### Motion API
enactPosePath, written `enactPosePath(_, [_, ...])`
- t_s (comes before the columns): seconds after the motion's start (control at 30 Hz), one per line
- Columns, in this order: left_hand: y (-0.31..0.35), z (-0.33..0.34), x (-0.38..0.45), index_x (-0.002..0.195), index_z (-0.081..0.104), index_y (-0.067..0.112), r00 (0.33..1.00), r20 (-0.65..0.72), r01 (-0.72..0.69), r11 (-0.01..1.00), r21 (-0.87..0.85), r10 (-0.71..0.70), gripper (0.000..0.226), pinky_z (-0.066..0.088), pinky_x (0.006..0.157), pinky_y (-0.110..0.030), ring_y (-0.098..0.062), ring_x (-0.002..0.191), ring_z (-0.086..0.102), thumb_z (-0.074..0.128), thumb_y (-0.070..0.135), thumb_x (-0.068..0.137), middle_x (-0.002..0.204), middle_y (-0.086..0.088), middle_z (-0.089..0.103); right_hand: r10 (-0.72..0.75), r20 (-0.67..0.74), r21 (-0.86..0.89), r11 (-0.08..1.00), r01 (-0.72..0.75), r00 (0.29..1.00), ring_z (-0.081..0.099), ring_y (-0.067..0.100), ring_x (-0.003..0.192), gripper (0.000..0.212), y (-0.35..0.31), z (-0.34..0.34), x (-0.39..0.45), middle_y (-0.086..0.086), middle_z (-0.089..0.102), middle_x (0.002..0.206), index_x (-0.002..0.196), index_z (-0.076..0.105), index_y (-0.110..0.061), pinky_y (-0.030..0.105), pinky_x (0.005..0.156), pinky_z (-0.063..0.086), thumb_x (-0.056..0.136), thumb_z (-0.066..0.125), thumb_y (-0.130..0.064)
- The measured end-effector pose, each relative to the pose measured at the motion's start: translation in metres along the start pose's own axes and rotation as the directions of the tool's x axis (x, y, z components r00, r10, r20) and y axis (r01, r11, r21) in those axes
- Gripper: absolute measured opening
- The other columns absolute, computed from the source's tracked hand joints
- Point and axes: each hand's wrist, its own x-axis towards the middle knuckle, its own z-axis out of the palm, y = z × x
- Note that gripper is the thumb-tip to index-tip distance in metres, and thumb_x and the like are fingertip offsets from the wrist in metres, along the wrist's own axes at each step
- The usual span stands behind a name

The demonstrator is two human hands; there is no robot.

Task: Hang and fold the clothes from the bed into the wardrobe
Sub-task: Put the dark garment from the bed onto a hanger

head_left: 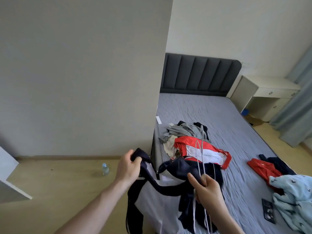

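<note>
The bed (211, 112), under a grey quilted cover, carries a heap of clothes (187, 142) near its left edge: grey, beige, red-and-white and navy pieces. Toward the right edge lie a red garment (263, 168), a pale blue patterned garment (292, 200) and a dark flat object (268, 210). On the wooden floor (67, 179) stands a clear plastic bottle (105, 168).

Soft, even daylight; wide-angle view with bent edges.

Lit from the right, by the curtain (297, 98); brightest on the far wall (236, 27). Cast only faint, diffuse shadows under the clothes pile (189, 142). Showed no glare. Bowed straight lines toward the frame edges. Looked slightly soft throughout, with mild blur on the near hands.
</note>
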Motion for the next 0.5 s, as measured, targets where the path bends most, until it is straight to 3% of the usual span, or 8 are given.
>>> enactPosePath(0.07, [0.024,-0.002,-0.003,0.069,0.046,0.020,0.983,0.058,-0.180,0.981,0.069,0.176,0.010,0.040,0.058,-0.037,-0.020,0.058,0.045,0.051,0.021,0.078,0.056,0.006,0.051,-0.020,0.002,-0.172,0.985,0.020,1.000,0.050,0.020,0.047,0.064,0.009,-0.007,-0.005,-0.008,0.049,0.049,0.065,0.025,-0.023,0.032,0.054,0.035,0.077,0.082,-0.050])
enactPosePath(0.13, [0.041,-0.004,-0.005,0.069,0.036,0.020,0.938,0.124,-0.344,0.920,0.187,0.325,0.015,0.036,0.056,-0.039,-0.021,0.056,0.037,0.050,0.021,0.076,0.054,0.005,0.043,-0.048,-0.002,-0.266,0.963,0.045,0.999,0.070,0.014,0.062,0.062,0.013,-0.011,-0.010,-0.004,0.065,0.053,0.065,0.028,-0.020,0.035,0.060,0.041,0.081,0.081,-0.046])
enactPosePath(0.2, [0.049,-0.009,-0.004,0.071,0.034,0.023,0.891,0.192,-0.454,0.806,0.380,0.411,0.021,0.035,0.056,-0.041,-0.025,0.058,0.040,0.054,0.022,0.078,0.055,0.002,0.044,-0.085,0.000,-0.308,0.948,0.080,0.996,0.065,0.010,0.056,0.061,0.010,-0.015,-0.014,0.004,0.059,0.052,0.063,0.029,-0.016,0.036,0.061,0.042,0.084,0.079,-0.044])
enactPosePath(0.3, [0.051,-0.018,0.006,0.076,0.036,0.024,0.875,0.244,-0.475,0.645,0.599,0.418,0.022,0.030,0.056,-0.037,-0.029,0.065,0.046,0.057,0.025,0.084,0.061,0.002,0.048,-0.157,0.121,-0.380,0.905,0.192,0.980,0.041,0.008,0.051,0.056,-0.007,-0.026,-0.024,0.001,0.045,0.053,0.066,0.042,-0.007,0.033,0.058,0.038,0.094,0.062,-0.052])
enactPosePath(0.37, [0.046,-0.027,0.014,0.074,0.037,0.024,0.899,0.258,-0.435,0.649,0.624,0.353,0.024,0.030,0.058,-0.036,-0.030,0.069,0.048,0.056,0.024,0.086,0.064,0.002,0.050,-0.200,0.228,-0.387,0.879,0.277,0.953,0.039,0.005,0.051,0.050,-0.021,-0.036,-0.033,-0.003,0.045,0.054,0.067,0.053,-0.016,0.029,0.056,0.036,0.097,0.049,-0.055])
enactPosePath(0.43, [0.038,-0.038,0.022,0.070,0.037,0.024,0.923,0.257,-0.384,0.687,0.617,0.285,0.028,0.031,0.059,-0.035,-0.031,0.071,0.049,0.057,0.019,0.088,0.064,0.003,0.050,-0.243,0.297,-0.425,0.833,0.355,0.924,0.037,0.003,0.050,0.037,-0.035,-0.045,-0.041,-0.004,0.045,0.054,0.083,0.070,-0.027,0.023,0.052,0.031,0.102,0.046,-0.048])
enactPosePath(0.5, [0.029,-0.049,0.028,0.069,0.040,0.023,0.947,0.232,-0.318,0.718,0.619,0.220,0.028,0.033,0.061,-0.035,-0.032,0.072,0.051,0.057,0.015,0.089,0.066,0.003,0.052,-0.264,0.329,-0.471,0.787,0.400,0.907,0.035,0.004,0.048,0.028,-0.046,-0.052,-0.045,-0.004,0.042,0.052,0.096,0.074,-0.039,0.018,0.050,0.028,0.103,0.047,-0.044])
